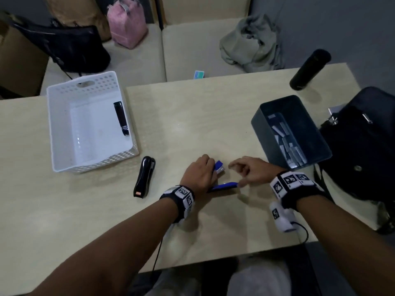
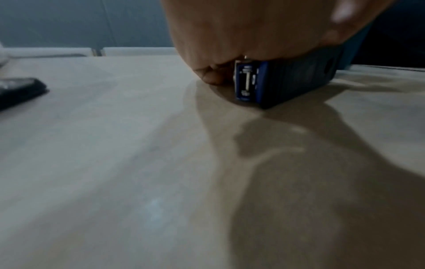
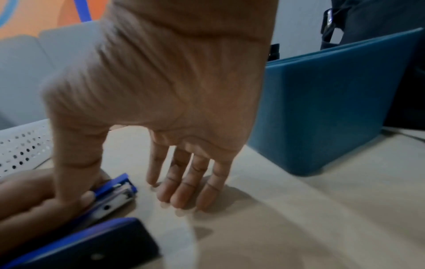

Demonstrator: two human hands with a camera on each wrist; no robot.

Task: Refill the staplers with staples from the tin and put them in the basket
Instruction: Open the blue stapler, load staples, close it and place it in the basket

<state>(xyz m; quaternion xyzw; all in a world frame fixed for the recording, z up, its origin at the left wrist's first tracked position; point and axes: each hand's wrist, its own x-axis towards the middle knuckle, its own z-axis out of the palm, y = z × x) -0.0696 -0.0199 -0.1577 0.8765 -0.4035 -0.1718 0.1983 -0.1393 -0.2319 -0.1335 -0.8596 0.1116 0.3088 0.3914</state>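
3 staplers in view: 1 blue stapler (image 1: 220, 167) hinged open under the left hand (image 1: 197, 175), 1 black stapler (image 1: 144, 177) lying on the table (image 1: 192, 116) well left of the left fingers, 1 dark stapler (image 1: 121, 118) lying inside the white basket (image 1: 64, 124) against its right wall. 1 dark tin (image 1: 267, 116) sits beyond the right hand (image 1: 250, 170), with loose staple strips (image 1: 287, 144) inside, too jumbled to count.

Left fingers curl over the blue stapler's metal track and hold it down on the table; its blue top arm (image 3: 87, 242) swings out toward the right hand. The hand covers most of the stapler body; whether staples are in the track is not clear.

Right hand holds nothing: fingers (image 3: 184, 189) straight and slightly spread, tips near the table just right of the track's front end. The right thumb lies against the left fingers.

Off-task: 1 black bottle (image 1: 310, 69), 1 black bag (image 1: 367, 146) cut off at the right edge. The wrist views are blurred.
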